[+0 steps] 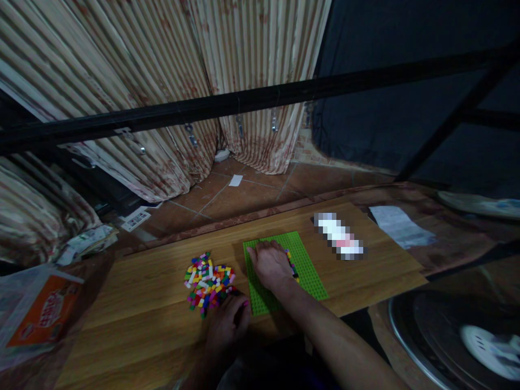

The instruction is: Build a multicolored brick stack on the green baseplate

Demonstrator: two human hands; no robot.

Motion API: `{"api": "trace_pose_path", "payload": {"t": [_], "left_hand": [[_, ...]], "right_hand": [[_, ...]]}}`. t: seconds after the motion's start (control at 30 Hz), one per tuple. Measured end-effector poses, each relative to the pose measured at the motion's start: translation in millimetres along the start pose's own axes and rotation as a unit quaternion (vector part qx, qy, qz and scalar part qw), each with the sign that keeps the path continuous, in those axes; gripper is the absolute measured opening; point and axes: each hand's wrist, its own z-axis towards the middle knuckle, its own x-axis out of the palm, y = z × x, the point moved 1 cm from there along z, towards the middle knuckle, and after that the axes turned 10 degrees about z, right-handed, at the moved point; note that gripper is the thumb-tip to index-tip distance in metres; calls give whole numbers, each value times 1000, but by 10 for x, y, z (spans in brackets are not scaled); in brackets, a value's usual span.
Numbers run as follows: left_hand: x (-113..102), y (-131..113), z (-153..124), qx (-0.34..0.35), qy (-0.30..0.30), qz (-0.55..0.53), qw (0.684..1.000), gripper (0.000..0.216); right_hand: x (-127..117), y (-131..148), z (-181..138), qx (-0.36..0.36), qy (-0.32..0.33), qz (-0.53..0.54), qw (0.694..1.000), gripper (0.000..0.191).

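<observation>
A green studded baseplate (305, 260) lies on a wooden board (142, 309). My right hand (268, 264) rests palm down on the baseplate, fingers stretched toward its far left corner. A short row of small coloured bricks (291, 264) stands on the plate just right of that hand. A heap of small coloured bricks (208, 281) lies left of the plate. My left hand (228, 320) sits at the near edge of the heap with fingers curled; a small pink piece shows at its fingertips.
A blurred white and pink object (340, 236) lies on the board's far right. A paper sheet (400, 225) lies beyond it. An orange packet in a plastic bag (38, 311) sits at left. A black metal bar (244, 103) crosses above. A round metal rim (410, 336) is at lower right.
</observation>
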Motion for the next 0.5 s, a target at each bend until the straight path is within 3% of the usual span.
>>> {"api": "trace_pose_path", "payload": {"t": [0.33, 0.5], "left_hand": [[-28, 4, -18, -2, 0, -45, 999, 25], [-48, -15, -34, -5, -11, -75, 997, 22]], "right_hand": [[-11, -71, -12, -9, -27, 52, 998, 43], [-74, -65, -124, -90, -91, 132, 983, 27]]}}
